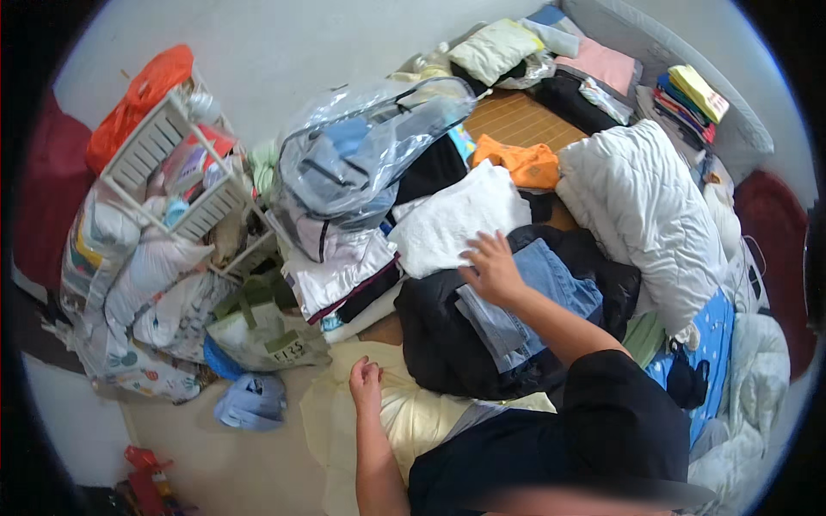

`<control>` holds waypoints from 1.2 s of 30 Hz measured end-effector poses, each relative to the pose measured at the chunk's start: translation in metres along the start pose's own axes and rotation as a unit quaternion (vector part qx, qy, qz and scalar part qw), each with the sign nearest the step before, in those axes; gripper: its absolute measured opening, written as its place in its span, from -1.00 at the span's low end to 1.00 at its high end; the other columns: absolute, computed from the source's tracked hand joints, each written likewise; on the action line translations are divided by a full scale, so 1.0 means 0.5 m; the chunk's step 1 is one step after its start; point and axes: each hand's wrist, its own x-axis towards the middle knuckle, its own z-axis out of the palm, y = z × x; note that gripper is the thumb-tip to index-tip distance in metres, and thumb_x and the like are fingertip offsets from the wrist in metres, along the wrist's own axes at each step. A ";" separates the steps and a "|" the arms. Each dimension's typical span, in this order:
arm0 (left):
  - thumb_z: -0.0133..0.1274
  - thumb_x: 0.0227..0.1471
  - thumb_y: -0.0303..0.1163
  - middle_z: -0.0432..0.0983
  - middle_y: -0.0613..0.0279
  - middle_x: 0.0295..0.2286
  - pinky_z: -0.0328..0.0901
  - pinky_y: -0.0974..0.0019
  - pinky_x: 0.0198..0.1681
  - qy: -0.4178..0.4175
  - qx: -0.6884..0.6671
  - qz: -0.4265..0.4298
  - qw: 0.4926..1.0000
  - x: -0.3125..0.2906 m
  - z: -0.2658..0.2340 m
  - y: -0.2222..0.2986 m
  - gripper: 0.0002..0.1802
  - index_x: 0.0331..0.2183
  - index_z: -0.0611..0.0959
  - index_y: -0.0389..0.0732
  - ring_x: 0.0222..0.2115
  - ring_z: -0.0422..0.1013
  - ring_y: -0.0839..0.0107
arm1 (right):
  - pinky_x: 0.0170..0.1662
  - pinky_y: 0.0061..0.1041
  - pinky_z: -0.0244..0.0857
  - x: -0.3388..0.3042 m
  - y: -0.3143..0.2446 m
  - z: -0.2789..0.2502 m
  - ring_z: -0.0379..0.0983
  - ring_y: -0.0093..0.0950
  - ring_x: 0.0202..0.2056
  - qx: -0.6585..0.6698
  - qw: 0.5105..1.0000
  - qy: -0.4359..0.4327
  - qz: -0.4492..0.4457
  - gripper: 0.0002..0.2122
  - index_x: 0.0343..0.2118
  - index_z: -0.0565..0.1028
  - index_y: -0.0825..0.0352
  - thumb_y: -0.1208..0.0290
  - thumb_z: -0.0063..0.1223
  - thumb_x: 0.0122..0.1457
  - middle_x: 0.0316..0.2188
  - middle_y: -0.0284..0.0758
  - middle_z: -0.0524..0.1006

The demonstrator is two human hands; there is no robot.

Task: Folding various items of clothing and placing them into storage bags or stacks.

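At the far left a white slatted rack (172, 163) leans over stuffed bags, and a clear plastic zip bag (361, 146) of clothes sits right of it. The left hand (366, 383) rests loosely curled, holding nothing, on a pale yellow sheet (404, 421), well short of the clothes pile. The right hand (492, 267) is the nearer one: its fingers lie spread and flat where a folded white towel (452, 219) meets folded blue jeans (525, 301). The towel lies up and left of the fingertips; the jeans run from under the palm back toward the person, long axis roughly along the forearm. A white quilt (645, 215) lies at right.
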 end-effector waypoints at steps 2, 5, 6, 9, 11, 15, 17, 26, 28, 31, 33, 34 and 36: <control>0.03 0.04 -0.44 0.46 0.17 -0.37 0.34 0.46 -0.31 -0.001 0.020 0.010 1.000 -0.006 0.007 -0.001 -0.61 -0.07 0.42 -0.35 -0.41 0.43 0.46 | 0.19 -0.04 -0.11 -0.036 0.087 0.000 0.23 -0.20 0.07 -0.079 0.995 0.023 0.058 -0.75 -0.28 0.52 0.27 0.24 0.05 0.03 -0.14 -0.21 0.45; 0.03 0.04 -0.44 0.48 0.15 -0.37 0.34 0.45 -0.30 -0.014 0.073 0.054 0.996 -0.016 0.005 -0.007 -0.62 -0.08 0.44 -0.35 -0.40 0.44 0.45 | 0.17 -0.04 -0.09 -0.107 0.151 0.058 0.26 -0.22 0.02 -0.111 0.988 -0.008 0.108 -0.75 -0.30 0.52 0.28 0.23 0.00 0.05 -0.18 -0.21 0.46; 0.01 0.03 -0.43 0.48 0.16 -0.35 0.33 0.45 -0.29 -0.017 0.102 0.055 0.993 -0.018 0.004 -0.006 -0.61 -0.08 0.44 -0.36 -0.40 0.43 0.47 | 0.16 -0.04 -0.09 -0.116 0.154 0.064 0.26 -0.23 0.01 -0.106 0.986 -0.037 0.124 -0.74 -0.30 0.51 0.28 0.21 -0.03 0.06 -0.20 -0.21 0.46; 0.01 0.03 -0.43 0.49 0.16 -0.33 0.31 0.43 -0.26 -0.007 0.149 0.080 0.986 -0.014 0.009 -0.011 -0.63 -0.09 0.45 -0.36 -0.37 0.42 0.47 | 0.16 -0.03 -0.10 -0.120 0.144 0.078 0.25 -0.24 0.01 -0.115 0.988 -0.025 0.098 -0.73 -0.30 0.51 0.28 0.19 -0.07 0.08 -0.19 -0.21 0.45; 0.01 0.03 -0.45 0.49 0.16 -0.32 0.32 0.42 -0.23 0.005 0.167 0.104 0.980 -0.011 0.031 0.003 -0.65 -0.12 0.47 -0.37 -0.35 0.42 0.46 | 0.14 0.01 -0.10 -0.115 0.146 0.078 0.25 -0.23 0.01 -0.115 0.988 -0.036 0.096 -0.72 -0.28 0.50 0.28 0.18 -0.09 0.09 -0.17 -0.20 0.43; 0.09 -0.02 -0.40 0.46 0.05 -0.25 0.28 0.26 -0.12 -0.058 0.182 0.225 0.956 -0.006 0.194 0.121 -0.68 -0.18 0.53 -0.28 -0.22 0.40 0.24 | 0.09 0.09 -0.09 -0.069 0.125 0.049 0.25 -0.20 0.01 -0.080 0.965 -0.209 0.134 -0.68 -0.19 0.47 0.28 0.16 -0.12 0.12 -0.16 -0.16 0.39; 0.11 -0.06 -0.35 0.44 0.02 -0.24 0.22 0.17 -0.04 -0.098 0.257 0.387 0.880 -0.013 0.339 0.234 -0.63 -0.16 0.52 -0.27 -0.15 0.35 0.13 | 0.05 0.07 -0.01 -0.037 0.147 0.033 0.28 -0.18 0.00 -0.049 0.927 -0.328 0.176 -0.61 -0.11 0.45 0.25 0.11 -0.07 0.08 -0.12 -0.15 0.37; -0.04 -0.01 0.05 0.06 -0.09 0.14 -0.16 -0.17 0.17 -0.247 0.546 0.393 0.697 -0.040 0.624 0.179 -0.24 0.16 0.23 -0.09 0.17 -0.02 -0.04 | -0.14 -0.30 0.35 0.120 0.446 0.017 0.49 -0.18 -0.25 0.049 0.932 -0.156 0.324 -0.75 -0.36 0.58 0.28 0.27 -0.01 -0.03 -0.33 -0.13 0.56; -0.03 -0.02 0.05 0.04 -0.10 0.14 -0.16 -0.17 0.17 -0.267 0.547 0.377 0.698 -0.050 0.615 0.174 -0.24 0.16 0.23 -0.08 0.16 -0.02 -0.05 | -0.14 -0.27 0.35 0.155 0.523 0.027 0.49 -0.17 -0.25 0.006 0.936 -0.131 0.327 -0.77 -0.35 0.59 0.28 0.35 -0.07 0.00 -0.33 -0.10 0.55; 0.01 -0.06 0.05 0.05 -0.10 0.14 -0.15 -0.21 0.14 -0.262 0.554 0.386 0.690 -0.023 0.631 0.158 -0.20 0.16 0.23 -0.08 0.15 -0.01 -0.08 | -0.12 -0.25 0.34 0.226 0.617 0.068 0.49 -0.12 -0.21 -0.087 0.927 -0.139 0.337 -0.74 -0.32 0.58 0.32 0.30 -0.02 0.00 -0.28 -0.09 0.55; 0.03 -0.08 0.06 0.04 -0.09 0.14 -0.13 -0.23 0.13 -0.262 0.518 0.406 0.706 -0.009 0.633 0.135 -0.17 0.17 0.20 -0.07 0.14 0.00 -0.08 | -0.14 -0.26 0.35 0.273 0.652 0.105 0.49 -0.13 -0.22 -0.128 0.921 -0.171 0.327 -0.75 -0.29 0.57 0.30 0.32 0.01 -0.02 -0.27 -0.10 0.55; 0.04 -0.10 0.07 0.03 -0.09 0.14 -0.11 -0.23 0.12 -0.270 0.528 0.401 0.698 0.004 0.637 0.126 -0.14 0.18 0.18 -0.05 0.14 0.01 -0.09 | -0.15 -0.26 0.36 0.298 0.670 0.119 0.50 -0.15 -0.23 -0.174 0.911 -0.199 0.317 -0.74 -0.26 0.56 0.29 0.33 0.04 -0.03 -0.26 -0.10 0.55; 0.02 -0.09 0.09 0.02 -0.09 0.15 -0.12 -0.23 0.12 -0.280 0.513 0.407 0.702 0.023 0.652 0.111 -0.15 0.19 0.17 -0.03 0.14 0.00 -0.08 | -0.16 -0.29 0.36 0.346 0.757 0.152 0.50 -0.22 -0.21 -0.022 0.946 -0.109 0.306 -0.62 -0.06 0.46 0.22 0.36 0.06 -0.02 -0.23 -0.12 0.54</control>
